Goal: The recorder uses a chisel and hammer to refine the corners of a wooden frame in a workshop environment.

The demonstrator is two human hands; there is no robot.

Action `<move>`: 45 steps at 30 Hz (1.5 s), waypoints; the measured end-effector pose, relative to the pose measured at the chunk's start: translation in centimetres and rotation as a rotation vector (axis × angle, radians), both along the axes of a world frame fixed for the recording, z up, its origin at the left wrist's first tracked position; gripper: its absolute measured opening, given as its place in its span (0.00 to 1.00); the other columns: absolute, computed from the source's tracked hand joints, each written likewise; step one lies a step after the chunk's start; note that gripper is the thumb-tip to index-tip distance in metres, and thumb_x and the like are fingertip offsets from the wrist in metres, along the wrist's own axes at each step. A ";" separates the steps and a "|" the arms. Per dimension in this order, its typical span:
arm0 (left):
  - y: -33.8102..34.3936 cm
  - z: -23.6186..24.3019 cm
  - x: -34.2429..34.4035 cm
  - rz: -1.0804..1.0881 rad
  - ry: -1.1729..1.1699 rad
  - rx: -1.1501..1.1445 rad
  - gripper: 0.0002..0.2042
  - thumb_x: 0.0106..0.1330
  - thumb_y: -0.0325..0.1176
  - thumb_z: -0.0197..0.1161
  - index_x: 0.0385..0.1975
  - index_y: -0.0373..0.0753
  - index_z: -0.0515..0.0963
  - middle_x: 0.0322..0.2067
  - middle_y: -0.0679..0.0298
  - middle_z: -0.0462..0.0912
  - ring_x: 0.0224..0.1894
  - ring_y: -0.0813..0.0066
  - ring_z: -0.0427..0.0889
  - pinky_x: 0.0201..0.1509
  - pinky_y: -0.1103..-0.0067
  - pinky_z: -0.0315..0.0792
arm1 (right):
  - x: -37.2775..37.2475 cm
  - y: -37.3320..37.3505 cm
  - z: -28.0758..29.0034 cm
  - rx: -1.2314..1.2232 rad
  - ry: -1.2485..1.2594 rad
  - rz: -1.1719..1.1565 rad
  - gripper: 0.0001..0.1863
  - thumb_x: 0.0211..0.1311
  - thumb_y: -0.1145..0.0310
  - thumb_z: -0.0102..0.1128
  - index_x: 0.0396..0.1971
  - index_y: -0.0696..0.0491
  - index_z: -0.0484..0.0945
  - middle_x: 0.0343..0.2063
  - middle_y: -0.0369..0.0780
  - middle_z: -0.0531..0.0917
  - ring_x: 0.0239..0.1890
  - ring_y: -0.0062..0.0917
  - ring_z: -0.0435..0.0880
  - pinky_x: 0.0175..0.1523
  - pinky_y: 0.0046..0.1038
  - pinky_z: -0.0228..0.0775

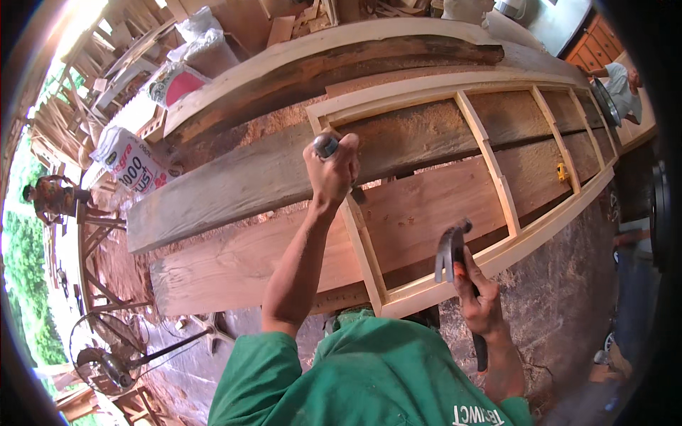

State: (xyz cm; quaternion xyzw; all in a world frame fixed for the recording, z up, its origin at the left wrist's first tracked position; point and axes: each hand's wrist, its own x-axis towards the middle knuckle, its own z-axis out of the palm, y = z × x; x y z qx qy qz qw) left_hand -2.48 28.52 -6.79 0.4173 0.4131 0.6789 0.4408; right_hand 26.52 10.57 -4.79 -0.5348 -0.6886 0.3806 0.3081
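My left hand is closed around a chisel. Its round, metal-banded handle end points up, and a bit of dark blade shows below the fist. This hand is over the near-left end rail of a pale wooden frame, which has several notched crosspieces between two long rails. In my right hand is a claw hammer with a dark handle, gripped close under the head. The hammer is raised in front of the frame's near rail, apart from the chisel. Whether the chisel's edge touches the wood is hidden.
Wide planks lie under the frame, dusted with shavings. A yellow tape measure sits by a crosspiece. Sacks stand at the left, with a fan at the lower left. One person is at the far right, another at the left.
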 end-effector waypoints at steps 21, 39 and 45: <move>1.8 -4.1 -2.0 -0.002 -0.267 -0.350 0.15 0.63 0.28 0.63 0.16 0.40 0.66 0.09 0.66 0.69 0.09 0.80 0.65 0.11 0.81 0.59 | 0.6 0.2 -4.1 -0.397 -0.080 -0.092 0.31 0.64 0.67 0.63 0.65 0.60 0.66 0.37 0.48 0.87 0.38 0.26 0.87 0.42 0.26 0.76; 2.0 -6.3 -1.3 0.015 0.108 -0.405 0.12 0.61 0.27 0.60 0.17 0.38 0.67 0.14 0.71 0.70 0.18 0.86 0.67 0.19 0.82 0.61 | -8.7 25.9 6.1 0.343 -0.159 0.388 0.32 0.64 0.76 0.58 0.68 0.56 0.62 0.55 0.54 0.79 0.52 0.34 0.84 0.54 0.29 0.76; 2.0 -6.7 -0.8 0.031 0.152 -0.205 0.09 0.60 0.29 0.60 0.20 0.35 0.72 0.16 0.71 0.71 0.22 0.86 0.69 0.24 0.80 0.65 | -13.6 27.0 6.8 -0.249 -0.350 0.792 0.33 0.64 0.75 0.54 0.70 0.48 0.61 0.44 0.47 0.86 0.30 0.25 0.82 0.43 0.30 0.78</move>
